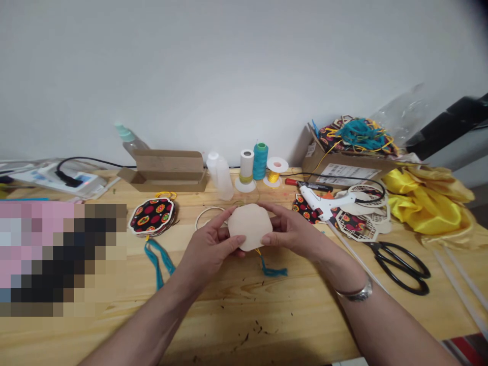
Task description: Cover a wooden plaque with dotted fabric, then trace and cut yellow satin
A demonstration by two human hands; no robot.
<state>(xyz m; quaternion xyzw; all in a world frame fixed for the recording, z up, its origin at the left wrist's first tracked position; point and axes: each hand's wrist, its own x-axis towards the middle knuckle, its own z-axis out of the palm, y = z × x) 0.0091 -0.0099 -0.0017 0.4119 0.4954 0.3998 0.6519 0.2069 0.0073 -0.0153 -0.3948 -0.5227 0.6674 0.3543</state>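
Both my hands hold a pale, scalloped wooden disc (249, 225) above the middle of the wooden table (244, 310). My left hand (211, 244) pinches its left edge between thumb and fingers. My right hand (292, 230) grips its right edge. A yellow cord with a teal tassel (272, 270) hangs from under the disc onto the table. A metal bracelet sits on my right wrist.
A stack of patterned fabric discs (151, 216) and a loose teal tassel (158, 259) lie left. White glue gun (324, 202), lattice wooden pieces (362, 223), black scissors (402, 264) and yellow cloth (430, 203) lie right. Thread spools (260, 160), a plastic bottle (221, 175) and cardboard boxes (168, 170) stand behind.
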